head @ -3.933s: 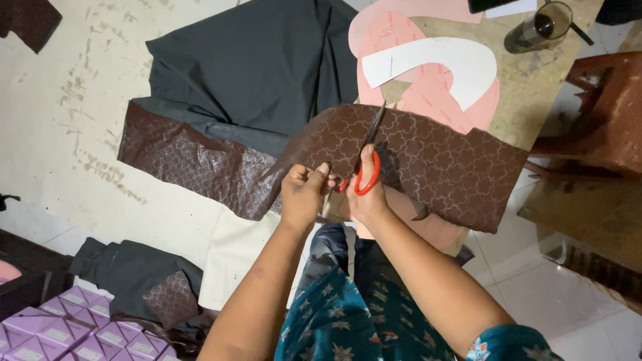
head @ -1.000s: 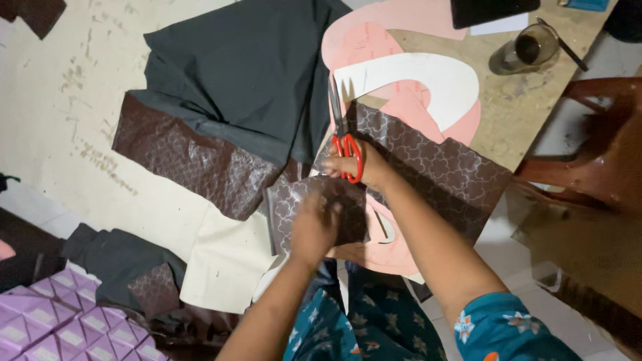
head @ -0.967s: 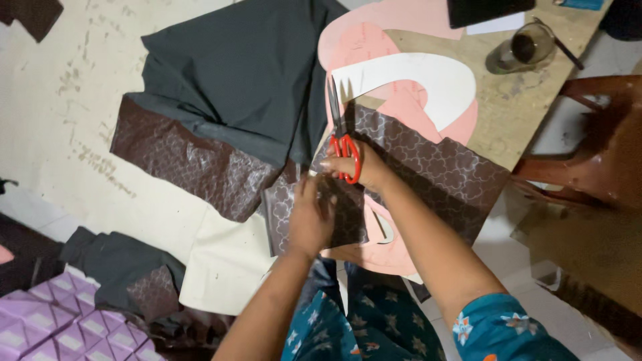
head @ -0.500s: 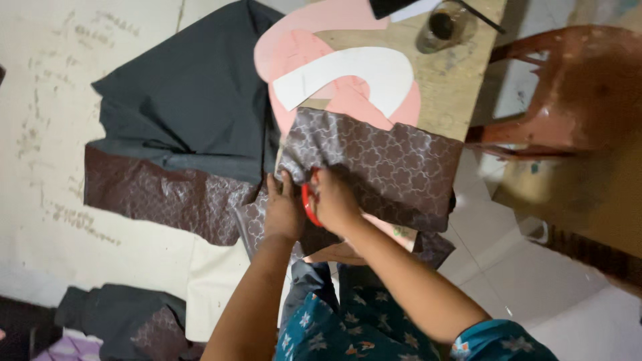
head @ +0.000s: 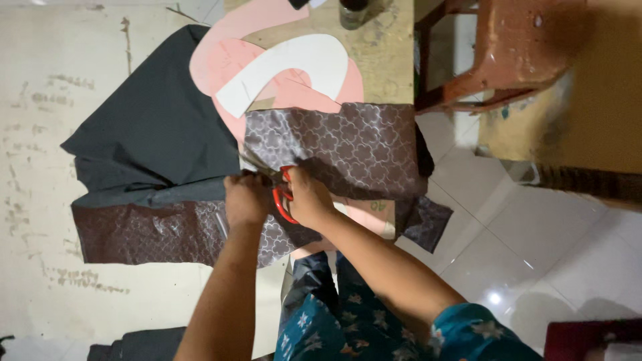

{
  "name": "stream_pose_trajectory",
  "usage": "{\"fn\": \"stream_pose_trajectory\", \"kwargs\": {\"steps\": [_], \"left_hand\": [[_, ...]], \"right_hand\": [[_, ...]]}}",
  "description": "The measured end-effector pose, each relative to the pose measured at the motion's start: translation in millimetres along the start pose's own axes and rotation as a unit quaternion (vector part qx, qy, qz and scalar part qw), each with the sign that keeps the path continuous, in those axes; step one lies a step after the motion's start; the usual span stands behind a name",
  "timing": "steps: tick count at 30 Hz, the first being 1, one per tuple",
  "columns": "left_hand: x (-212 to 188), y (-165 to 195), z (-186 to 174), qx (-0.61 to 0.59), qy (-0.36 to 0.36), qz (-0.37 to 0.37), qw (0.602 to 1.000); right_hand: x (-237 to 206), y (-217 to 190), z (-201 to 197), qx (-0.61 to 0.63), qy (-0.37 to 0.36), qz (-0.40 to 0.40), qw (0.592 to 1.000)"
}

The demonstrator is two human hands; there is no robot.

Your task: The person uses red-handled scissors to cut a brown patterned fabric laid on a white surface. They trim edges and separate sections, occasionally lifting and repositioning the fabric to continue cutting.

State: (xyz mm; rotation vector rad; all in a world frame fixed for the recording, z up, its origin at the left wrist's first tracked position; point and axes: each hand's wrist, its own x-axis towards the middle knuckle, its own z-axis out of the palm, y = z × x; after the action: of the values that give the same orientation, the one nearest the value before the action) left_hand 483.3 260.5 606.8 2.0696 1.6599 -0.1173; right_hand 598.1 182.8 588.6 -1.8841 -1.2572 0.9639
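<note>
Seen from the head camera, the right hand (head: pixel 309 197) is closed through the handles of the red-handled scissors (head: pixel 279 200), its fingers curled so the blades reach left into the brown brocade fabric with a pale lattice pattern (head: pixel 341 150). The left hand (head: pixel 246 198) is closed too, pinching the fabric edge just beside the blades; this looks meant to keep the cloth taut and flat where it is being cut. The brocade lies over pink paper pattern pieces (head: pixel 231 60), with a white curved paper pattern (head: pixel 291 67) on top of them at the far side, apparently as cutting guides.

A second strip of the same brocade (head: pixel 147 230) lies to the left, partly under a large sheet of dark grey plain cloth (head: pixel 150 127).

The worn wooden surface (head: pixel 384 53) carries the far end of the patterns. Left of it is stained pale flooring (head: pixel 40 107); right, a reddish-brown wooden chair (head: pixel 508 50) stands on glossy white floor tiles (head: pixel 521 261).
</note>
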Motion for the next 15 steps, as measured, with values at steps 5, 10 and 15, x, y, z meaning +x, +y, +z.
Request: {"fn": "stream_pose_trajectory", "kwargs": {"steps": [5,10,15], "left_hand": [[22,-2,6,0.017,-0.020,-0.052,0.998],[28,4,11,-0.100,0.039,-0.131,0.986],[39,2,24,-0.121,0.026,-0.176,0.977]], "right_hand": [[-63,64,-24,0.072,0.001,-0.017,0.997],[-143,156,-131,0.145,-0.048,0.149,0.977],[-179,199,-213,-0.089,-0.014,0.366,0.926]]}}
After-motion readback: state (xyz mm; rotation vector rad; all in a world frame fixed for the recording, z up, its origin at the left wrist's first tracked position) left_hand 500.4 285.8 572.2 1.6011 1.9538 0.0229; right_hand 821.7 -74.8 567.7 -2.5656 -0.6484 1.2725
